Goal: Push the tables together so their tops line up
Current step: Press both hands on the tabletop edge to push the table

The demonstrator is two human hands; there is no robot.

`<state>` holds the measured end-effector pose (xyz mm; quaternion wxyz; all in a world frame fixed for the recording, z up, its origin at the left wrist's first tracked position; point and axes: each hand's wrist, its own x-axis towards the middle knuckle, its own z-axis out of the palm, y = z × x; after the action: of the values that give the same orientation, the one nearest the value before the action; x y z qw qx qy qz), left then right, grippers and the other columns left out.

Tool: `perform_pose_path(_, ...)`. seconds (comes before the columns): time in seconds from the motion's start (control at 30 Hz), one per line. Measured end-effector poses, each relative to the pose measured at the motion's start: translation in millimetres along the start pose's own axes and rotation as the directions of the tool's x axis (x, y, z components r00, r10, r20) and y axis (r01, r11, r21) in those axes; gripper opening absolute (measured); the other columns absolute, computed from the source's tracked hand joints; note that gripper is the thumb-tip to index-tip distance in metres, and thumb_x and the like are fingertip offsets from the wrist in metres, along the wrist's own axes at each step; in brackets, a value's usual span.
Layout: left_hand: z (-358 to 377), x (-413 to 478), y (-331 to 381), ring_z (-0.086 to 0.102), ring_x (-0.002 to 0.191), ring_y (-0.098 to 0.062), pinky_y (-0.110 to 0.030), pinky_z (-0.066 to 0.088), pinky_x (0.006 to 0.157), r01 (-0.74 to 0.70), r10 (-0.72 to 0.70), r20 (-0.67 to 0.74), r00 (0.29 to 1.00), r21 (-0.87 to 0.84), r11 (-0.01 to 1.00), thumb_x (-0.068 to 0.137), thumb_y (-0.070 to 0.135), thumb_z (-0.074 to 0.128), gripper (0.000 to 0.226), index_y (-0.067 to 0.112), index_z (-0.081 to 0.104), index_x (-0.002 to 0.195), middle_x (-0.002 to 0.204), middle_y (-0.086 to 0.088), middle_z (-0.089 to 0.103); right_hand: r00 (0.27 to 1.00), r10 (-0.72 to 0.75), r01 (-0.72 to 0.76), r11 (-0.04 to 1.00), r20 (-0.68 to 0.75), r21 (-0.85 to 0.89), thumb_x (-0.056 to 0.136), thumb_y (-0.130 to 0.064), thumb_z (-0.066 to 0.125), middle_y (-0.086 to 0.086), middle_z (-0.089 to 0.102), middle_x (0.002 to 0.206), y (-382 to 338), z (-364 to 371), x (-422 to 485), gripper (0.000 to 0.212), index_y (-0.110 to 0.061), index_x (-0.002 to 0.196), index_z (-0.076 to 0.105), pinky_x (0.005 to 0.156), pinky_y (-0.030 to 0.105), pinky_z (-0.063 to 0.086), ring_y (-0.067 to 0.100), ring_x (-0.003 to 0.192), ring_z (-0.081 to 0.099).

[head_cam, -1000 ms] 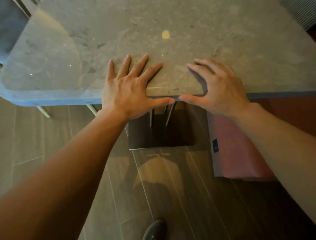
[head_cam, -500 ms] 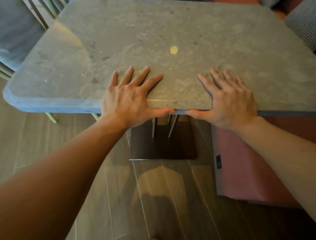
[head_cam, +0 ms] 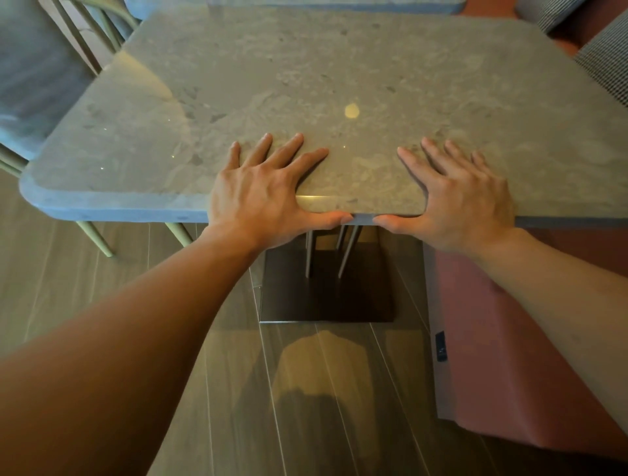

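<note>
A grey stone-look table (head_cam: 339, 68) with rounded corners stands in front of me on a dark square pedestal base (head_cam: 326, 299). My left hand (head_cam: 268, 193) lies flat on its near edge, fingers spread on the top and thumb along the rim. My right hand (head_cam: 462, 197) rests the same way a little to the right, the two thumbs nearly touching. A sliver of a second grey table top (head_cam: 333, 2) shows just past the far edge; I cannot tell whether the two touch.
A chair with a blue-grey seat (head_cam: 34, 78) and pale green legs stands at the left of the table. A reddish bench seat (head_cam: 503, 339) runs along the right, with checked cushions (head_cam: 605, 64) at the far right. The floor is wood planks.
The table has slid away from me and more of its top shows, with the second table's edge coming into view. My right hand's fingers have flattened onto the top.
</note>
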<state>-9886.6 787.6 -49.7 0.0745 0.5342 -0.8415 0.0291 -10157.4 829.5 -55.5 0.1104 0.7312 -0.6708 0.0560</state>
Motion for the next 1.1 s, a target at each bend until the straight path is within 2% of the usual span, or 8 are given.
perform_pose_path(0.23,7.1,15.3,15.8,0.018,0.165,-0.031,-0.064,0.016,0.129,0.018,-0.018,-0.032,0.999,0.002,1.000,0.066,0.110,0.003,0.115,0.051,0.013,0.164,0.178,0.008,0.018,0.999,-0.033,0.033,0.999,-0.021,0.012,0.068,-0.108,0.016,0.017,0.047,0.163,26.2,8.1,14.3,0.126,-0.027,0.159,0.045,0.120,0.065,0.035,0.045,0.149,0.046)
perform_pose_path(0.57,14.4,31.6,27.9,0.018,0.165,-0.033,-0.066,0.016,0.128,0.037,-0.036,-0.048,0.998,0.019,0.999,0.067,0.111,0.003,0.115,0.050,0.014,0.164,0.178,0.007,0.019,0.998,-0.058,0.059,0.998,-0.022,0.022,0.066,-0.110,0.011,0.016,0.045,0.165,46.7,12.3,26.5,0.128,-0.028,0.161,0.043,0.122,0.064,0.034,0.044,0.150,0.044)
perform_pose_path(1.1,20.8,58.5,57.3,0.020,0.164,-0.035,-0.067,0.017,0.127,0.093,-0.091,-0.061,0.994,0.023,0.995,0.066,0.110,0.000,0.117,0.048,0.017,0.164,0.178,0.004,0.020,0.990,-0.122,0.126,0.990,-0.072,0.058,0.067,-0.110,0.015,0.017,0.048,0.162,90.1,28.6,55.2,0.127,-0.028,0.159,0.046,0.120,0.065,0.036,0.044,0.149,0.047)
